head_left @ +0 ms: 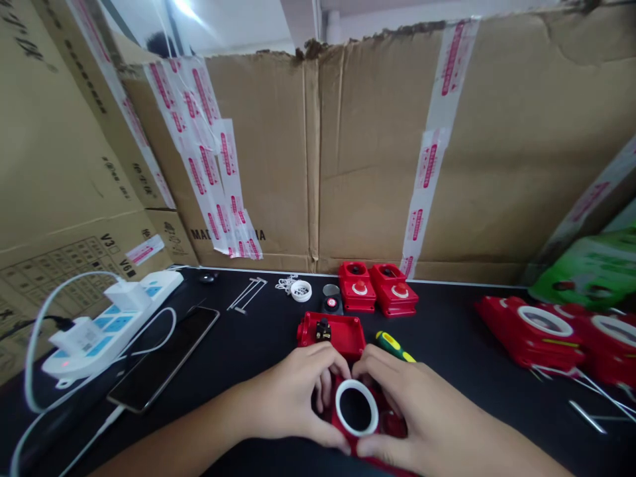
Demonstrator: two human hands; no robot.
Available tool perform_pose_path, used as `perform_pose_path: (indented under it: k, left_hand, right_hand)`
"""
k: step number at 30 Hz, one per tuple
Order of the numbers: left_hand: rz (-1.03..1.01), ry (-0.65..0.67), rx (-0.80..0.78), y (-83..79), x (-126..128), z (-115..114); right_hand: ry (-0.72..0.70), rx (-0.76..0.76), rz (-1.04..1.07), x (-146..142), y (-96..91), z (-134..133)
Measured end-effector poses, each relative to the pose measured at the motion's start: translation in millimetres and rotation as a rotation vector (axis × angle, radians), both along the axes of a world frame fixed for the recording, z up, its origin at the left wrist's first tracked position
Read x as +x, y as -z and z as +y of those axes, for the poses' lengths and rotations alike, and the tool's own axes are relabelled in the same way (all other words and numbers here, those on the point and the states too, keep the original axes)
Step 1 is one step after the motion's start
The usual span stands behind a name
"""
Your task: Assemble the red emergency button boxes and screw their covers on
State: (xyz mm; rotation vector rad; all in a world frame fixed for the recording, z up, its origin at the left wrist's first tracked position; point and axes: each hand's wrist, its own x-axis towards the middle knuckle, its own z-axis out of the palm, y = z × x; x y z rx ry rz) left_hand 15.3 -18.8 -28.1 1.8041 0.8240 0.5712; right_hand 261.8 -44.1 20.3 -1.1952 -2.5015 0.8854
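Observation:
Both hands grip a red housing cover (389, 424) with a white ring (374, 419) around a dark round window. My left hand (303, 391) curls round its left side, thumb at the near edge. My right hand (402, 397) wraps the right side, its thumb also at the near edge. Just beyond the fingers lies an open red box (350, 334) with a small black and brass part (323, 330) inside. To the right of that box, a yellow-green screwdriver handle (392, 345) rests near my right hand. The cover's underside is hidden.
Behind stand small red button boxes (358, 295), a black cap (332, 303), a white ring of small parts (301, 291) and metal rods (248, 295). At left are a phone (166, 358) and a power strip (114, 323); at right, red units (534, 334). Cardboard (368, 165) walls the back.

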Motion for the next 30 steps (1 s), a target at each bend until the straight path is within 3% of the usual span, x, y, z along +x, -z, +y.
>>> perform_pose_path:
  k: [7, 24, 30]
  left_hand:
    - [0.032, -0.014, -0.002, -3.8, 2.1, -0.6]
    - [0.024, 0.005, -0.025, -4.7, -1.5, -0.9]
    - [0.081, -0.007, 0.014, -8.5, -1.5, -4.1]
  right_hand:
    - [-0.021, 0.141, -0.016, 0.0, 2.7, -5.8]
    - [-0.037, 0.124, -0.077, -4.9, 4.3, -6.0]
    - [0.02, 0.12, -0.116, -10.6, 9.0, -2.8]
